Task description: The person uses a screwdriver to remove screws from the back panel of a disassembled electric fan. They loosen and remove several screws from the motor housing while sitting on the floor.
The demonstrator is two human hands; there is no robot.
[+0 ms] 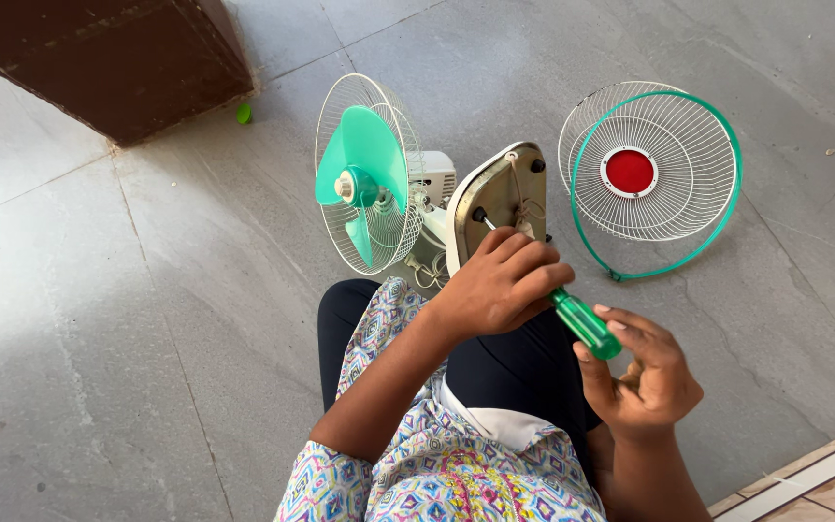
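Observation:
A small table fan point(379, 184) lies tipped on the grey floor with its green blades and white rear guard facing left and the underside of its base point(500, 188) turned toward me. My left hand point(500, 285) is closed around the shaft end of a green-handled screwdriver point(584, 324), whose tip points at the base. My right hand point(645, 372) touches the butt of the green handle with fingers half curled, palm up.
The fan's detached front guard point(651, 174), white wire with a green rim and red centre disc, lies on the floor to the right. A dark brown furniture piece point(108, 58) stands at top left, a small green cap point(244, 113) beside it. My knees are below the fan.

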